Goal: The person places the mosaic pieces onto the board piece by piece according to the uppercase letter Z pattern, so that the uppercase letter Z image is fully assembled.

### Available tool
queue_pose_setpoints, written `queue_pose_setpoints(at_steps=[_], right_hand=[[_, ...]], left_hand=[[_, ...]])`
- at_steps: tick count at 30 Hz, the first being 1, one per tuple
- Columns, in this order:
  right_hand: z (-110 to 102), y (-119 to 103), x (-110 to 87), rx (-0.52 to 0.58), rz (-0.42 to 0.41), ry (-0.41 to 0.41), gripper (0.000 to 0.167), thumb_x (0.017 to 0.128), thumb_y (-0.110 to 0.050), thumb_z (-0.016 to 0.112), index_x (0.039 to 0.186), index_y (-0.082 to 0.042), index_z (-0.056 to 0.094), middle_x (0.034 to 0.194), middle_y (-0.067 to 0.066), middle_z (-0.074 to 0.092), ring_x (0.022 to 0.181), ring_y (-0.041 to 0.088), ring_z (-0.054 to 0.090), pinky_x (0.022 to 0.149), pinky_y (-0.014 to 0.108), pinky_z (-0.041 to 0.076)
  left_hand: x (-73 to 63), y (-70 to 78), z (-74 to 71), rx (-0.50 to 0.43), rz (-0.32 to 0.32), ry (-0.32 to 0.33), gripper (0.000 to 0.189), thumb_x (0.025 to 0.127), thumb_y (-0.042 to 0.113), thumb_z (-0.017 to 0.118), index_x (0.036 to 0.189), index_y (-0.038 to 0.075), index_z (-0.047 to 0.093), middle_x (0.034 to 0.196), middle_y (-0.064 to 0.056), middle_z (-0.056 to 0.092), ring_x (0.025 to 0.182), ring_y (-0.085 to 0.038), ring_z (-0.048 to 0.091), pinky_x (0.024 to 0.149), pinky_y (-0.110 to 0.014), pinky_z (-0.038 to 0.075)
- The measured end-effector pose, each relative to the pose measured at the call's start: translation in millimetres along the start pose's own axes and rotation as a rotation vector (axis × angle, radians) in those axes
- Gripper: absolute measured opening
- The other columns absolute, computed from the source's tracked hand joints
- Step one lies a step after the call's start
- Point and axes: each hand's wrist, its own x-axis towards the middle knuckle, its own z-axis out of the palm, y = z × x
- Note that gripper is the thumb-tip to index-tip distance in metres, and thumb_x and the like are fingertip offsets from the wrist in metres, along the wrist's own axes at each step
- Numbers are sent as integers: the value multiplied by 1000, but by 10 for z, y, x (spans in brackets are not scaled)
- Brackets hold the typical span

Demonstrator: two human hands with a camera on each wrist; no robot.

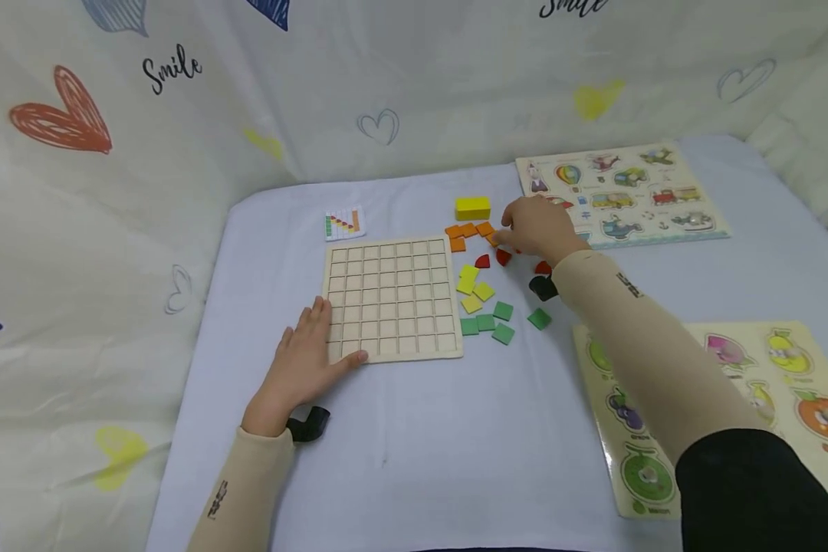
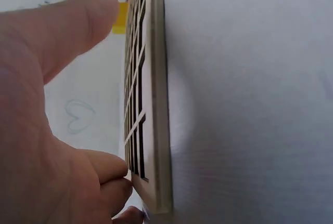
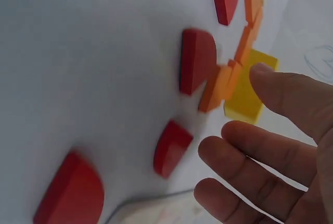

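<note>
We touch the grid [image 1: 399,301] with our spread left hand [image 1: 303,363]; our right hand [image 1: 540,228], thumb and fingers apart, hovers beside orange squares [image 1: 458,244] and red pieces [image 1: 482,262].

In the head view you have bright, even, diffuse light across the cloth [image 1: 414,445], shadows faint and soft-edged; fine print on the far puzzle [image 1: 645,180] is too soft for you to read. Left wrist: hazy, low contrast; you see a pale bright patch on the cloth beside the board [image 2: 160,94], greyer toward the lower corner, with the yellow block [image 2: 120,18] blurred. Right wrist: your dimmest view, bluish grey, darkening to upper left; red pieces [image 3: 197,60] lack crisp edges.
</note>
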Motion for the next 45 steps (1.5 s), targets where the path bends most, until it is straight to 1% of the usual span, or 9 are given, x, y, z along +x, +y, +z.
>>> queue_pose_setpoints(at_steps=[3, 8, 13, 16, 20, 25, 29, 37, 45], right_hand=[[72, -70, 64, 3, 6, -14, 43, 97, -37, 70, 120, 0, 72, 110, 18, 72, 98, 33, 58, 86, 46, 52], [129, -164, 99, -28, 20, 30, 34, 95, -30, 72, 114, -1, 74, 104, 17, 73, 98, 34, 58, 90, 50, 50], [124, -224, 91, -39, 33, 49, 32, 95, -27, 71, 115, -3, 74, 107, 16, 73, 102, 35, 55, 96, 54, 45], [116, -260, 92, -40, 6, 71, 36, 94, -31, 71, 119, -4, 74, 112, 15, 74, 108, 36, 52, 98, 56, 43], [119, -366, 130, -6, -71, 106, 40, 93, -34, 72, 122, -7, 74, 121, 15, 73, 113, 36, 51, 102, 56, 42], [181, -625, 216, 46, -213, 120, 36, 92, -33, 75, 121, -11, 75, 122, 11, 73, 114, 33, 51, 103, 51, 44], [276, -884, 311, 84, -321, 91, 30, 94, -30, 76, 118, -12, 77, 119, 7, 74, 113, 29, 53, 100, 45, 48], [489, -1428, 446, 79, -411, 9, 31, 98, -30, 73, 125, -14, 77, 125, 5, 72, 120, 27, 56, 108, 43, 47], [681, -1863, 585, 79, -457, 24, 28, 99, -27, 73, 123, -15, 78, 129, 4, 75, 130, 27, 59, 114, 43, 48]], left_hand=[[-14, -14, 34, 1, -6, 5, 113, 93, 67, 63, 167, 3, 7, 177, -15, 3, 164, -40, 5, 127, -69, 10], [-25, -38, 49, 3, -12, 13, 112, 93, 66, 63, 167, 3, 7, 177, -14, 2, 164, -39, 3, 128, -69, 9], [-28, -50, 34, -17, -13, 16, 113, 93, 67, 62, 167, 4, 5, 177, -13, 0, 164, -39, 2, 128, -68, 6], [-26, -53, 24, -23, -16, 20, 113, 93, 67, 63, 167, 4, 5, 177, -13, 0, 164, -39, 1, 128, -68, 5], [-18, -49, 16, -34, -20, 28, 113, 93, 66, 64, 167, 4, 6, 176, -14, 1, 164, -40, 1, 128, -69, 4], [2, -57, 39, -45, -26, 30, 114, 92, 67, 65, 167, 6, 5, 176, -13, 0, 164, -39, -1, 127, -70, 2], [14, -70, 73, -40, -28, 40, 114, 91, 67, 66, 168, 7, 6, 177, -12, 1, 164, -38, 0, 127, -70, 2], [33, -59, 86, -45, -36, 37, 114, 91, 69, 65, 168, 8, 7, 177, -9, 2, 165, -36, -1, 128, -68, 2], [12, -55, 84, -53, -32, 40, 114, 91, 69, 66, 168, 9, 7, 177, -7, 0, 165, -34, -1, 129, -67, 1]])
